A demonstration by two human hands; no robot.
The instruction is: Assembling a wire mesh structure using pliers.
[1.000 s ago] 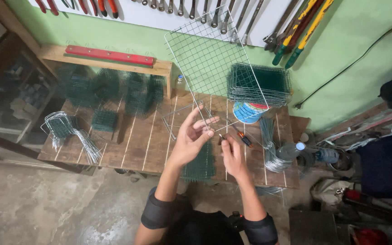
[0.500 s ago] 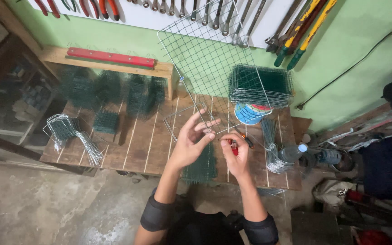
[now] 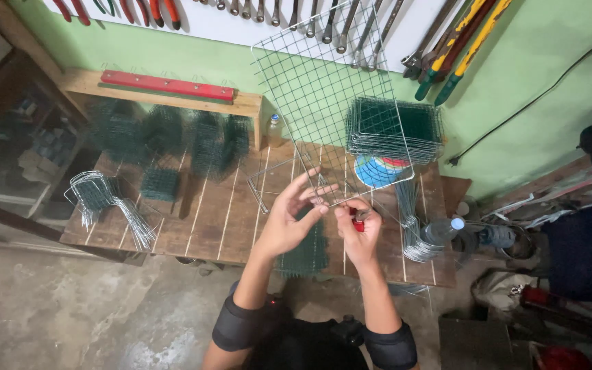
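Observation:
A large green wire mesh panel point(image 3: 323, 89) stands tilted up from the wooden workbench point(image 3: 200, 219), its near edge between my hands. My left hand point(image 3: 289, 219) touches that lower edge, fingers spread and thumb pinching the wire. My right hand point(image 3: 359, 229) is closed on a small red-handled tool point(image 3: 358, 223) held against the same edge. Under my hands a smaller green mesh piece point(image 3: 304, 255) lies at the bench's front.
A stack of green mesh panels point(image 3: 395, 130) rests on a blue round container point(image 3: 377, 171). Bent wire bundles point(image 3: 104, 205) lie left, more wire point(image 3: 412, 233) and a plastic bottle point(image 3: 440, 231) right. Folded mesh pieces point(image 3: 173, 137) line the back. Tools hang on the wall.
My right hand has come in close to my left at the panel's lower edge, the red-handled tool now against the wire. The view has shifted slightly.

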